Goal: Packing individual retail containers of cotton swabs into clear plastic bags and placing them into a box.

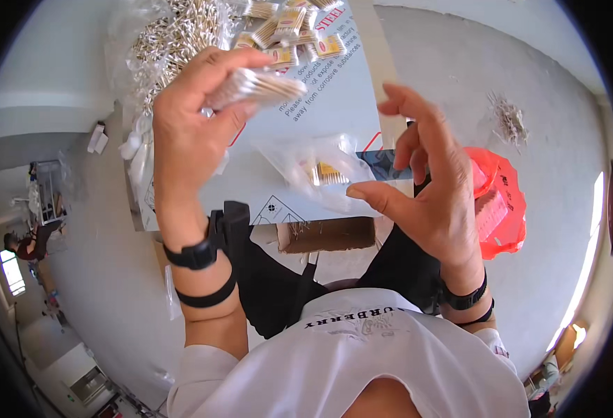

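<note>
My left hand pinches a swab bundle, blurred, between thumb and fingers; long axis roughly left-right, far end aimed toward my right side. My right hand: empty, fingers spread and curved, well apart from the bundle, which lies left and a bit forward of it. Clear bag with a yellow-labelled packet lies on the table between both hands, nearer my right thumb; can't tell if touching.
</note>
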Demonstrator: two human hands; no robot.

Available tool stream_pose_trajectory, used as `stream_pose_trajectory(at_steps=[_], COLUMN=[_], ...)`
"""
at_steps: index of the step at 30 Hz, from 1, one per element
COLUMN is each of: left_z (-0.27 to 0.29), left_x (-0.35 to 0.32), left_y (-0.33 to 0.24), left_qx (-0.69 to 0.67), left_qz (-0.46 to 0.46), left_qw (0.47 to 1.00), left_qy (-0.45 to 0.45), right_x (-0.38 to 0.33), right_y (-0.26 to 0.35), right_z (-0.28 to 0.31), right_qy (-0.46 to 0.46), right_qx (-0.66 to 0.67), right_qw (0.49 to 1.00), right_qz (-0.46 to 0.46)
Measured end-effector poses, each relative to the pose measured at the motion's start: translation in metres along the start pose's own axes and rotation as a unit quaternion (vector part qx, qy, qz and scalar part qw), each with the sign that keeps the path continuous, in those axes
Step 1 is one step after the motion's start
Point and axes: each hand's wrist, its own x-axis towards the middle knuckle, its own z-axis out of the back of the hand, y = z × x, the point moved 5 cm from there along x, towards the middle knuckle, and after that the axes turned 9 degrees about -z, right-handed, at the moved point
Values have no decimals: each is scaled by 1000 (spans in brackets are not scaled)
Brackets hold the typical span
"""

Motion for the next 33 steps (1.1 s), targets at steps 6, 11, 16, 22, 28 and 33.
stream_pose_trajectory(at_steps=[6,11,16,22,28,33], left_z=[-31,-56,-26,-64,-122,-131], left_x=[-21,-54,-56,-52,-65,-66], left_y=[-68,-47,-64,-77,-23,22], left_qx=[-77,-320,48,243,318,105], left_qz=[-78,60,-23,-67,-54,84], left_qw=[994,939,998,932,820,945], left_qy=[-23,-115,-44,260,473,298], right_x=[-4,-13,-22,-27,-28,-29], right_y=[35,24,15,-15,-11,-10], right_z=[11,3,19,-4,-22,-31], right_qy=[8,-28,-23,-11,13,63], right_qx=[40,225,-171,-158,-14,76], right_qw=[989,973,980,987,1000,995], right_qz=[140,40,96,-24,20,15])
